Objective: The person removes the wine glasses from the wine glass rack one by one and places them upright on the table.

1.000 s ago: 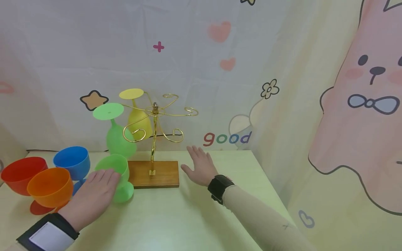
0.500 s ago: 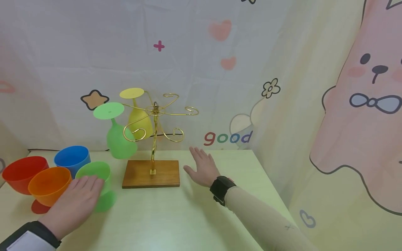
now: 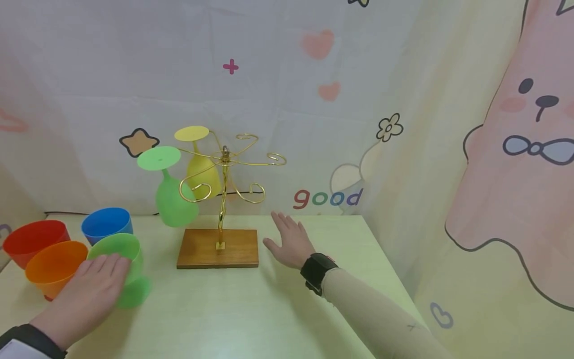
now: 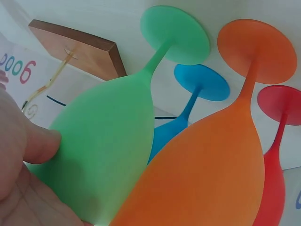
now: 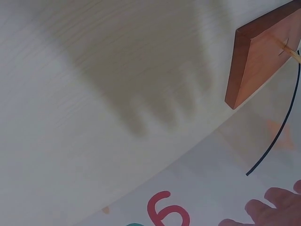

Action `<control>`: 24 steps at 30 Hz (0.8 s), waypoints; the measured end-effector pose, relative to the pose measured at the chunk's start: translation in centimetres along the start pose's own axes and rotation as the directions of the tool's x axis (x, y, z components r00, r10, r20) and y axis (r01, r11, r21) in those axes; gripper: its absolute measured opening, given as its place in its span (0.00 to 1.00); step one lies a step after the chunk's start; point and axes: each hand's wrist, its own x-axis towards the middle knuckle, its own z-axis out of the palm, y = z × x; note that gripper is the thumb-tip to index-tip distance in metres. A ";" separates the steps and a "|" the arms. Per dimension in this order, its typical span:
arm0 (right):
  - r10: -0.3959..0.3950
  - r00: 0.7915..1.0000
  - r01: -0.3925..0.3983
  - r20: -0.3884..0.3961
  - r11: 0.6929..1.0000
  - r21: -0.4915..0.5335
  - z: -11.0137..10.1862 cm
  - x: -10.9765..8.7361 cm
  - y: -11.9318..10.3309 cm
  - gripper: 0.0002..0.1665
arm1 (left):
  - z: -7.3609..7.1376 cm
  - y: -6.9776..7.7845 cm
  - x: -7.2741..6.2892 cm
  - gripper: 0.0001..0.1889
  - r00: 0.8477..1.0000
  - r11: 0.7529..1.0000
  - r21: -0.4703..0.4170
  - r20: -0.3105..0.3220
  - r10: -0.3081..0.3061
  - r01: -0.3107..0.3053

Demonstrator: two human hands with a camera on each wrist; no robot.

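Observation:
My left hand holds a light green plastic goblet by the bowl, thumb against its side. The goblet stands upright, its round foot low at the table. Right beside it is an orange goblet, overlapped by the hand in the head view. Behind these two stand a blue goblet and a red one. My right hand is held over the table with fingers spread, touching nothing, right of a stemware stand with a wooden base.
Curly gold wire arms top the stand. Another green goblet and a yellow goblet hang upside down from its left side. A printed curtain rises behind the table.
My left hand has moved left with the green goblet, away from the stand and up to the orange goblet, which has shifted left too. The right hand has stayed nearly still.

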 end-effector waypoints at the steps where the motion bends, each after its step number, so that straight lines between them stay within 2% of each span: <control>1: -0.004 1.000 0.004 -0.003 1.000 0.005 0.0 0.0 0.0 0.45 | 0.0 -0.1 -0.1 0.35 1.000 1.000 0.002 0.010 -0.011 0.011; 5: -0.010 1.000 0.010 -0.017 1.000 0.005 0.0 0.1 0.2 0.45 | 0.1 -0.3 -0.3 0.34 0.997 0.998 0.021 0.052 -0.054 0.053; 10: -0.011 1.000 0.011 -0.019 1.000 0.016 0.0 0.1 0.3 0.45 | 0.3 -0.4 -0.7 0.35 0.998 0.998 0.044 0.041 -0.054 0.052; 16: -0.007 1.000 0.008 -0.007 1.000 0.014 -0.2 0.0 -0.1 0.45 | 0.5 -0.6 -0.7 0.33 0.995 0.996 0.022 0.048 -0.082 0.081; 24: -0.018 1.000 0.018 -0.013 1.000 0.013 0.0 0.0 0.0 0.45 | 0.6 -0.8 -0.8 0.32 0.997 0.997 0.017 0.024 -0.076 0.076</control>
